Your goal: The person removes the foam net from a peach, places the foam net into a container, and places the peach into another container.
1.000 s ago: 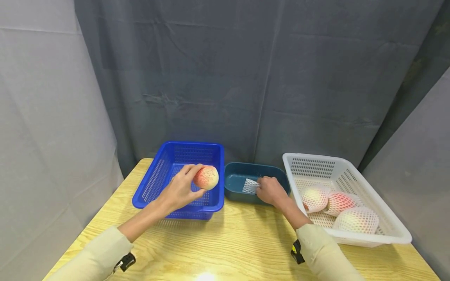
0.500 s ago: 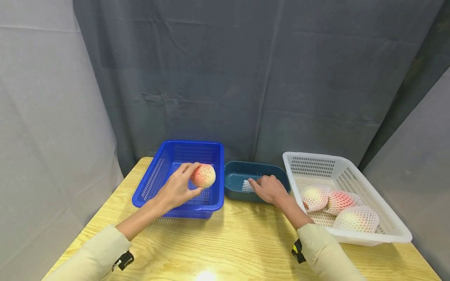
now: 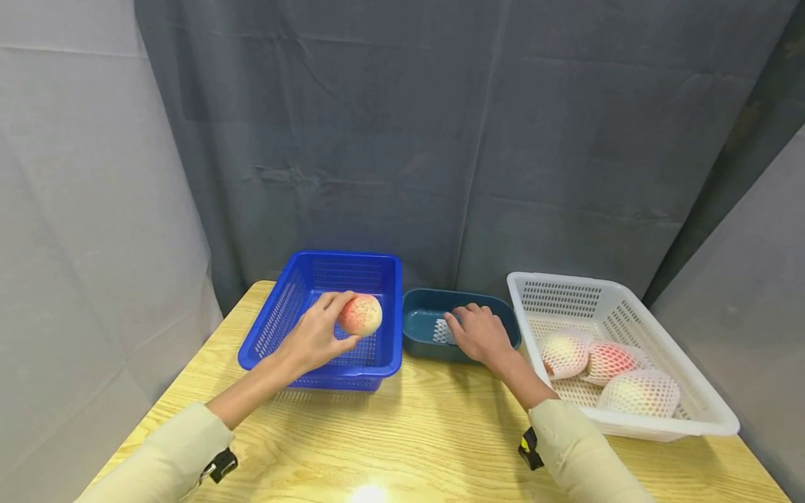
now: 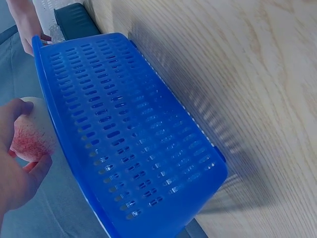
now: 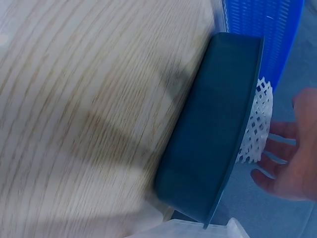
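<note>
Above the blue basket [image 3: 371,372], by the head view toward its right edge, hangs a bare peach [image 3: 361,315], and the left hand [image 3: 321,334] has it: thumb on the near side, fingers round the far side, spread just as wide as the fruit. Now, this is the relation everything turns on: peach against rim! From the left wrist it shows on the opening's side of that rim, not down among the slotted walls. It sits at the fingertips, off to the person's right of the palm, too round to show any clear long axis. Left hand is nearest by far.

Across to the teal tub [image 3: 434,351], at the table's [image 3: 402,433] far side, and the right hand [image 3: 481,334] is over it, fingers loosely spread, no grip visible. Just left of it lies a white foam net [image 3: 443,332], its length running roughly along the tub's long edge, by the right wrist view. Fingertips are right beside that mesh; contact or a sliver of gap, I cannot tell.
</note>
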### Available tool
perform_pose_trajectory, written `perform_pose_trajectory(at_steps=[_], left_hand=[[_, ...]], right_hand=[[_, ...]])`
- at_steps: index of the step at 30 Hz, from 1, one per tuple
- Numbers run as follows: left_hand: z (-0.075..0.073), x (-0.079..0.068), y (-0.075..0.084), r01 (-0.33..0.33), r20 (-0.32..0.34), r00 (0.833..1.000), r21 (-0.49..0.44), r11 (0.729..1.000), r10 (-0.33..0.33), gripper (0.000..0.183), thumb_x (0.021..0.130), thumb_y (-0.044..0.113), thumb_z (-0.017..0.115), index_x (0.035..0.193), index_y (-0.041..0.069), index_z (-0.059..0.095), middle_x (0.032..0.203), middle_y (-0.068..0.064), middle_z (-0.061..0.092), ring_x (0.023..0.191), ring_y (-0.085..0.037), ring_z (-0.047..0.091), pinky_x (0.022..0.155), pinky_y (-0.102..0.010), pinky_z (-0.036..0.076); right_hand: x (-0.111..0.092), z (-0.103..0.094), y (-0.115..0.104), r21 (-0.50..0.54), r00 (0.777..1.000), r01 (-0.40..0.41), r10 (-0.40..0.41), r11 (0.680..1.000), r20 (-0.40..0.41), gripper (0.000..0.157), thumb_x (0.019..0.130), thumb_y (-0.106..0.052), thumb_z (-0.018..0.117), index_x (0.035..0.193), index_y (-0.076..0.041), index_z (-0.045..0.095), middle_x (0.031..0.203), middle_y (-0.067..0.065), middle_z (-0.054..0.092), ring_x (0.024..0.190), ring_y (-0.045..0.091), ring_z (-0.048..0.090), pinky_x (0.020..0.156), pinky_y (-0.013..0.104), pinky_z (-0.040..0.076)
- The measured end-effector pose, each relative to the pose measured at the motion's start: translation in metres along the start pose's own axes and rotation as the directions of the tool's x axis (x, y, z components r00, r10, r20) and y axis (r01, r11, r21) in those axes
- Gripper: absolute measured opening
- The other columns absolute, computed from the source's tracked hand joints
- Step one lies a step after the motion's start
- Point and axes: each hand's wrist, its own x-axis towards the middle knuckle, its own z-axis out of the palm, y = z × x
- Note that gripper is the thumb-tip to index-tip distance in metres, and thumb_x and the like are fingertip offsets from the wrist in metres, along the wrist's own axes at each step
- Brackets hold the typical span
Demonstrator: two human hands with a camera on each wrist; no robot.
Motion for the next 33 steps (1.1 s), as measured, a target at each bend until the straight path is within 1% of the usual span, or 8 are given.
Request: perform_pose_trajectory(at_steps=[2, 6, 11, 15, 19, 26, 29, 33], left_hand=[[0.000, 0.000, -0.001, 0.004, 0.002, 1.000, 0.004, 1.000, -0.004, 0.072, 0.071, 0.016, 0.089, 0.134, 0.006, 0.056, 0.119, -0.018, 0.059, 0.101, -0.034, 0.063, 0.081, -0.046, 0.056], [0.001, -0.001, -0.002, 0.006, -0.001, 1.000, 0.008, 1.000, -0.006, 0.072, 0.071, 0.016, 0.089, 0.134, 0.005, 0.056, 0.119, -0.018, 0.059, 0.101, -0.034, 0.063, 0.081, -0.046, 0.056], [0.002, -0.002, -0.004, -0.006, -0.009, 1.000, 0.017, 1.000, 0.006, 0.071, 0.070, 0.016, 0.090, 0.132, 0.003, 0.057, 0.118, -0.019, 0.060, 0.102, -0.034, 0.063, 0.083, -0.046, 0.055], [0.003, -0.003, -0.006, 0.002, -0.006, 1.000, 0.024, 1.000, -0.002, 0.071, 0.071, 0.017, 0.089, 0.132, 0.004, 0.057, 0.118, -0.019, 0.060, 0.101, -0.034, 0.063, 0.082, -0.046, 0.056], [0.002, -0.005, -0.008, 0.021, 0.002, 1.000, 0.022, 1.000, -0.021, 0.072, 0.071, 0.018, 0.089, 0.133, 0.005, 0.056, 0.118, -0.019, 0.060, 0.100, -0.034, 0.064, 0.081, -0.046, 0.056], [0.001, -0.005, -0.009, 0.034, 0.022, 0.999, 0.016, 0.999, -0.034, 0.070, 0.072, 0.018, 0.088, 0.134, 0.005, 0.056, 0.119, -0.020, 0.059, 0.100, -0.034, 0.064, 0.081, -0.046, 0.056], [0.001, -0.005, -0.010, 0.044, 0.034, 0.998, 0.014, 0.999, -0.044, 0.070, 0.073, 0.017, 0.088, 0.133, 0.005, 0.056, 0.119, -0.020, 0.060, 0.099, -0.035, 0.064, 0.080, -0.046, 0.056], [0.001, -0.006, -0.011, 0.054, 0.050, 0.997, 0.013, 0.998, -0.054, 0.069, 0.073, 0.017, 0.088, 0.133, 0.004, 0.057, 0.118, -0.020, 0.060, 0.097, -0.035, 0.065, 0.078, -0.046, 0.057]], right_hand=[[0.001, 0.000, -0.001, 0.002, 1.000, 0.014, -0.014, 1.000, -0.019, 0.049, 0.107, -0.039, 0.043, 0.134, -0.002, 0.061, 0.134, 0.021, 0.057, 0.122, 0.044, 0.051, 0.099, 0.057, 0.042], [0.002, 0.000, -0.004, -0.001, 0.994, 0.067, -0.067, 0.998, -0.082, 0.044, 0.105, -0.035, 0.050, 0.131, -0.003, 0.063, 0.132, 0.019, 0.061, 0.123, 0.041, 0.053, 0.106, 0.057, 0.036], [0.001, -0.001, -0.010, 0.055, 0.987, 0.118, -0.111, 0.992, -0.114, 0.040, 0.103, -0.032, 0.055, 0.128, -0.004, 0.066, 0.130, 0.016, 0.063, 0.129, 0.037, 0.051, 0.113, 0.058, 0.026], [-0.001, -0.003, -0.015, 0.105, 0.979, 0.184, -0.172, 0.977, -0.114, 0.039, 0.102, -0.031, 0.058, 0.130, -0.006, 0.066, 0.133, 0.013, 0.062, 0.134, 0.035, 0.046, 0.111, 0.054, 0.033], [-0.001, -0.005, -0.024, 0.142, 0.967, 0.247, -0.234, 0.959, -0.104, 0.040, 0.101, -0.033, 0.059, 0.134, -0.010, 0.064, 0.136, 0.011, 0.060, 0.135, 0.032, 0.047, 0.104, 0.054, 0.041], [-0.003, -0.006, -0.037, 0.188, 0.954, 0.301, -0.298, 0.935, -0.043, 0.044, 0.102, -0.036, 0.057, 0.138, -0.011, 0.061, 0.141, 0.011, 0.056, 0.137, 0.033, 0.044, 0.107, 0.056, 0.038], [-0.003, -0.006, -0.041, 0.185, 0.935, 0.350, -0.353, 0.918, -0.018, 0.045, 0.103, -0.037, 0.055, 0.139, -0.011, 0.060, 0.142, 0.010, 0.056, 0.138, 0.032, 0.042, 0.109, 0.054, 0.036], [-0.004, -0.004, -0.047, 0.173, 0.894, 0.443, -0.448, 0.880, -0.012, 0.045, 0.104, -0.037, 0.054, 0.140, -0.012, 0.060, 0.141, 0.010, 0.056, 0.139, 0.032, 0.041, 0.110, 0.051, 0.035]])
